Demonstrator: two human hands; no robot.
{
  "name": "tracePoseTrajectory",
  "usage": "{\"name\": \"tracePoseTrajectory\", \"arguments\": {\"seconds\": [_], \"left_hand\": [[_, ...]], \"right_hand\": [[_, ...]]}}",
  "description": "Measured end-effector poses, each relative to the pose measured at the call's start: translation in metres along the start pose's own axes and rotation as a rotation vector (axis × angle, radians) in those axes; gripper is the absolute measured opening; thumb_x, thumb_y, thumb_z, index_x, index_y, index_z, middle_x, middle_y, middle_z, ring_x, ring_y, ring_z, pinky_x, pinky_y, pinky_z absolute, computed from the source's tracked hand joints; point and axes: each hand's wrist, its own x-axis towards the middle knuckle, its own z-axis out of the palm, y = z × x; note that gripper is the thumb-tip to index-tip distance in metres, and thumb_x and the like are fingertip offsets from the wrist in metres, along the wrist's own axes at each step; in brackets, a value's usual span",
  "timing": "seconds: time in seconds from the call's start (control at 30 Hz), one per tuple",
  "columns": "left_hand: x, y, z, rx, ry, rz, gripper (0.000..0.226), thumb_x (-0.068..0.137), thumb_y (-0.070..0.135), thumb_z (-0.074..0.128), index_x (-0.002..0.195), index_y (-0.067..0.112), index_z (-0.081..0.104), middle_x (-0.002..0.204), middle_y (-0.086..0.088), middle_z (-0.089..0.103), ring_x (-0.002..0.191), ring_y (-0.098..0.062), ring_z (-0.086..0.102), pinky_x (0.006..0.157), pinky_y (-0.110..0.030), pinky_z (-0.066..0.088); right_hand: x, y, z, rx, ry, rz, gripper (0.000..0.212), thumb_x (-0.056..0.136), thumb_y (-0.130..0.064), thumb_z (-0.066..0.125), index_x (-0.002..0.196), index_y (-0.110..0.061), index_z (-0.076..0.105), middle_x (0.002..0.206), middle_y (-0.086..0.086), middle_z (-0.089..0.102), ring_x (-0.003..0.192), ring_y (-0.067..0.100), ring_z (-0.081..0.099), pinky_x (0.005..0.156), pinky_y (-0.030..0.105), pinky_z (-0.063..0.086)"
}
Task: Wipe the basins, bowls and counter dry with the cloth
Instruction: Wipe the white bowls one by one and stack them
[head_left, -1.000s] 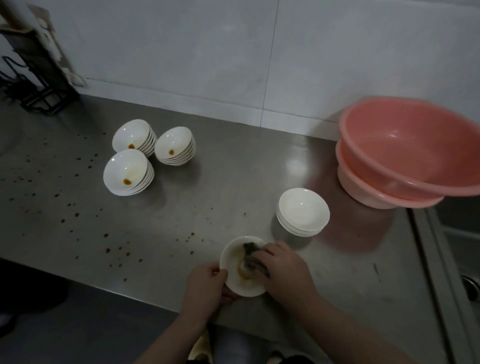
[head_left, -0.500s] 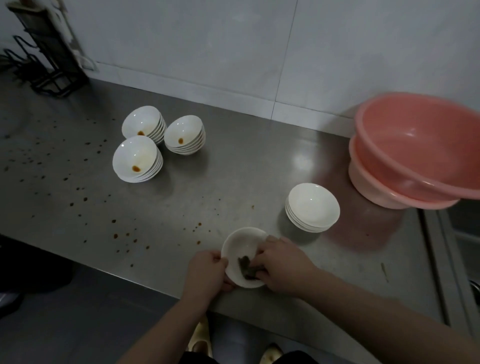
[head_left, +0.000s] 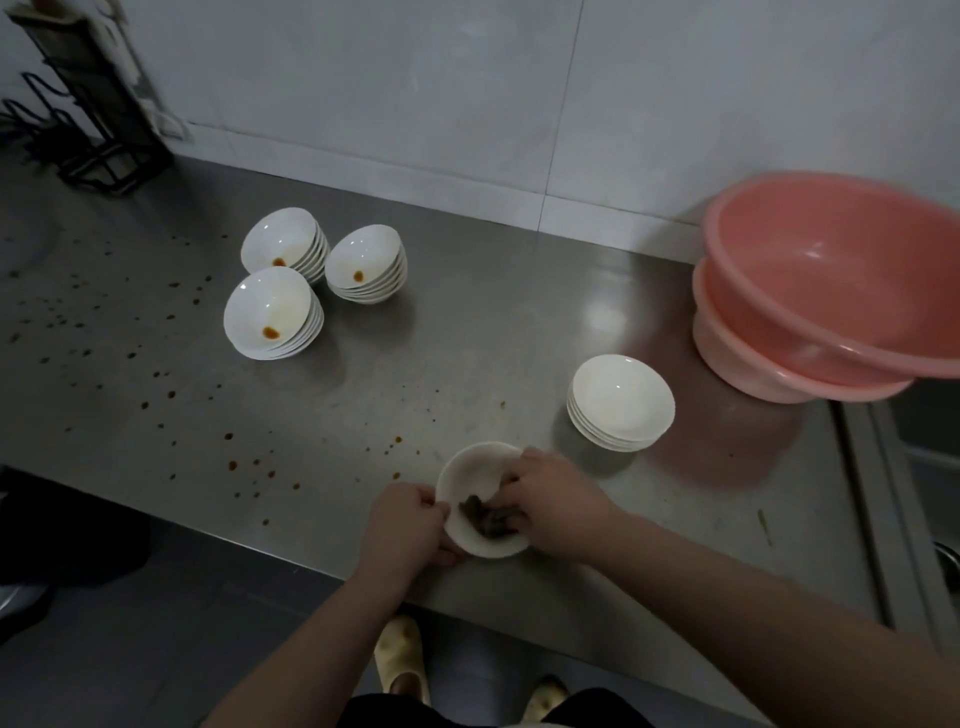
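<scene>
Left hand (head_left: 404, 525) gripping rim of white bowl (head_left: 475, 478) at near counter (head_left: 467, 338) edge. Right hand (head_left: 556, 501) fingers curled, pressing dark cloth (head_left: 485, 517) inside it. Pink basins (head_left: 831, 291) stacked far right.

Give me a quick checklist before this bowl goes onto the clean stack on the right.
1. Left hand grips the bowl rim: ok.
2. Right hand holds the cloth inside the bowl: ok.
3. Bowl wiped dry: cannot tell, cloth covers the bottom.
4. Clean stack top bowl free of stains: ok.
5. Counter between bowl and stack free of objects: ok.
6. Counter free of brown spots: not ok.
</scene>
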Motion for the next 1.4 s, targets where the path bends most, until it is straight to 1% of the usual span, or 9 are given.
{"name": "tracePoseTrajectory", "arguments": {"seconds": [0.13, 0.3, 0.47, 0.57, 0.83, 0.9, 1.03, 1.17, 1.4], "left_hand": [[-0.007, 0.003, 0.002, 0.022, -0.009, 0.030, 0.019, 0.092, 0.004, 0.048, 0.085, 0.006, 0.067, 0.057, -0.013, 0.069, 0.057, -0.025, 0.070, 0.058, -0.039, 0.060], [-0.014, -0.002, 0.005, -0.121, 0.008, 0.022, 0.020, 0.094, 0.018, 0.056, 0.109, 0.007, 0.064, 0.072, -0.010, 0.071, 0.058, -0.022, 0.071, 0.050, -0.031, 0.057], [-0.043, -0.006, 0.018, 0.250, 0.425, 0.376, 0.020, 0.090, 0.031, 0.062, 0.109, 0.026, 0.063, 0.096, 0.016, 0.062, 0.086, -0.004, 0.061, 0.074, -0.023, 0.048], [-0.052, 0.011, 0.046, 0.589, 0.250, 0.590, 0.028, 0.091, 0.039, 0.058, 0.118, 0.032, 0.062, 0.119, 0.015, 0.056, 0.110, -0.007, 0.053, 0.088, -0.017, 0.034], [-0.043, 0.019, 0.067, 0.740, 0.022, 0.438, 0.033, 0.101, 0.036, 0.037, 0.131, 0.029, 0.050, 0.130, 0.010, 0.052, 0.119, -0.009, 0.047, 0.102, -0.026, 0.036], [-0.042, 0.019, 0.060, 0.616, 0.121, 0.406, 0.028, 0.101, 0.033, 0.039, 0.124, 0.031, 0.055, 0.124, 0.010, 0.056, 0.116, -0.011, 0.052, 0.102, -0.030, 0.040], [-0.039, 0.034, 0.030, -0.143, 0.328, 0.328, 0.026, 0.097, 0.015, 0.051, 0.078, 0.020, 0.068, 0.073, 0.001, 0.064, 0.072, -0.016, 0.057, 0.064, -0.028, 0.045], [-0.043, 0.053, 0.006, -0.836, 0.145, 0.096, 0.021, 0.097, 0.013, 0.048, 0.094, 0.006, 0.067, 0.083, -0.010, 0.069, 0.074, -0.019, 0.062, 0.062, -0.031, 0.052], [-0.043, 0.064, -0.005, -0.946, 0.003, 0.144, 0.024, 0.094, 0.016, 0.049, 0.103, 0.003, 0.067, 0.094, -0.014, 0.072, 0.077, -0.020, 0.067, 0.059, -0.030, 0.057]], "right_hand": [[-0.007, 0.008, 0.006, -0.054, 0.259, 0.120, 0.037, 0.064, -0.012, 0.079, 0.099, -0.022, 0.073, 0.091, 0.001, 0.062, 0.082, 0.024, 0.057, 0.062, 0.030, 0.051], [-0.025, -0.006, 0.004, 0.656, 0.568, 0.523, 0.026, 0.083, -0.013, 0.069, 0.107, -0.024, 0.070, 0.103, -0.002, 0.062, 0.096, 0.010, 0.055, 0.081, 0.013, 0.040], [-0.051, 0.002, -0.012, 1.022, 0.712, 0.674, 0.027, 0.081, -0.010, 0.073, 0.105, -0.021, 0.071, 0.103, -0.010, 0.067, 0.097, 0.003, 0.060, 0.086, 0.016, 0.041], [-0.059, 0.005, -0.014, 1.090, 0.738, 0.711, 0.028, 0.081, -0.010, 0.073, 0.107, -0.021, 0.072, 0.105, -0.009, 0.070, 0.101, 0.008, 0.062, 0.090, 0.023, 0.046], [-0.076, 0.004, -0.017, 1.127, 0.711, 0.715, 0.029, 0.083, -0.013, 0.071, 0.107, -0.028, 0.071, 0.102, -0.017, 0.069, 0.099, 0.004, 0.062, 0.094, 0.033, 0.050], [-0.076, 0.005, -0.019, 1.156, 0.742, 0.722, 0.027, 0.082, -0.012, 0.072, 0.103, -0.029, 0.072, 0.099, -0.015, 0.071, 0.097, 0.004, 0.063, 0.093, 0.034, 0.051], [-0.068, 0.002, -0.036, 1.338, 0.770, 0.695, 0.022, 0.083, -0.012, 0.071, 0.095, -0.030, 0.073, 0.094, -0.009, 0.073, 0.093, 0.012, 0.066, 0.085, 0.031, 0.053], [-0.048, -0.004, -0.061, 1.520, 0.733, 0.657, 0.015, 0.085, -0.017, 0.069, 0.096, -0.027, 0.075, 0.084, -0.002, 0.073, 0.079, 0.020, 0.064, 0.074, 0.036, 0.051], [-0.015, -0.015, -0.082, 1.440, 0.614, 0.651, 0.015, 0.091, -0.015, 0.061, 0.093, -0.024, 0.074, 0.086, 0.002, 0.074, 0.086, 0.022, 0.066, 0.082, 0.040, 0.054]]}}
